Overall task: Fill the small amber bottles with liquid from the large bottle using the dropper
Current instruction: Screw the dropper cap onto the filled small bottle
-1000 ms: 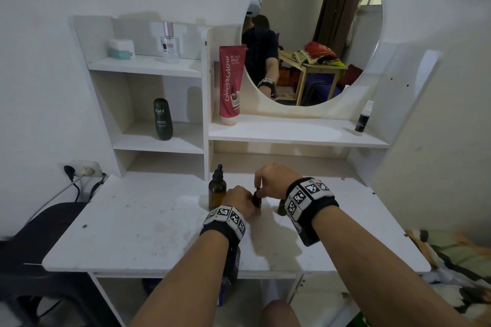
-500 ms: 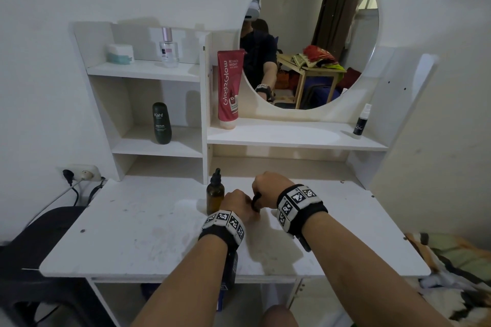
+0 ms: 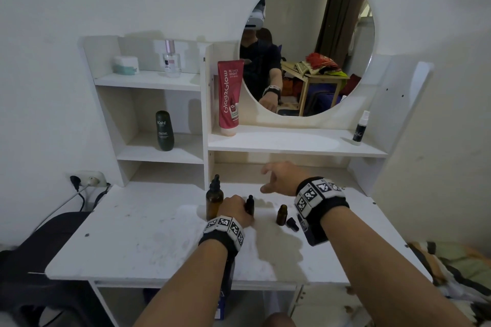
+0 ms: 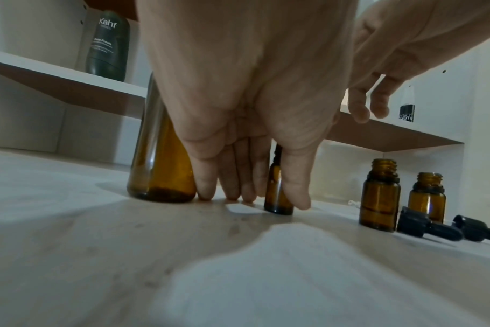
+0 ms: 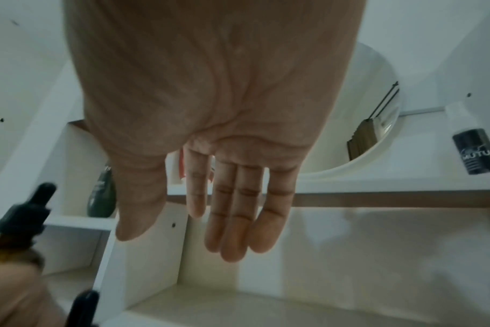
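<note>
So we've just pulled our right hand (image 3: 279, 178) off the capped small amber glass bottle (image 4: 277, 188), fingers loose and empty, while our left hand (image 3: 235, 210) grips it beside the large amber dropper bottle (image 3: 214, 200) on the white desk (image 3: 132, 233), looks sealed.

Large amber bottle (image 4: 161, 159) upright, capped small bottle (image 4: 277, 190) beside, two open bottles (image 4: 379, 194) apart
</note>
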A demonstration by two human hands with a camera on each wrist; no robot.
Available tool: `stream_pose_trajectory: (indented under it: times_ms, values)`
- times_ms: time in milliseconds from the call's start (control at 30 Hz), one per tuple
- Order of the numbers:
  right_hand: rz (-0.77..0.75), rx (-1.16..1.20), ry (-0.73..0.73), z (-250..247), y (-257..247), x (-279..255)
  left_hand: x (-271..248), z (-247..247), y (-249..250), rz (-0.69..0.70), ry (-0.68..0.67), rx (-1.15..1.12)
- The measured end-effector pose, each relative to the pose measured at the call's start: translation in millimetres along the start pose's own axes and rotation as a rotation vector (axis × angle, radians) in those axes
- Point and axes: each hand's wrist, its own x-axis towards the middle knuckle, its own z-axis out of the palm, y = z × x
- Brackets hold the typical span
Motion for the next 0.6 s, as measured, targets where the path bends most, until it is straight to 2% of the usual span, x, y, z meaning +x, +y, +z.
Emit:
stream_pose_trajectory:
  times_ms: [133,233,367,433,533,600]
  values:
    - [-0.024,0.017,0.053,-19.6,-2.4,-3.6,-5.4,-11.8,1.6,-0.051,-0.052,0.040]
    - [-0.069,0.069,0.081,-24.8,-15.9,-4.6,-6.6,-25.6,-4.1,-0.098,-0.215,-0.015]
    - [-0.135,0.125,0.086,-22.5,-44.2,-2.5,-15.3,-45.2,-30.1,-0.328,-0.508,-0.273]
    - [-0.167,0.147,0.081,-18.2,-59.6,-1.3,-19.3,-54.5,-50.4,-0.359,-0.458,-0.268]
    - [-0.208,0.151,0.060,-9.3,-80.7,1.1,-16.4,-60.8,-80.1,-0.278,-0.222,-0.034]
    - [-0.226,0.135,0.046,-2.7,-92.2,3.3,-14.1,-57.0,-90.3,-0.254,-0.164,-0.052]
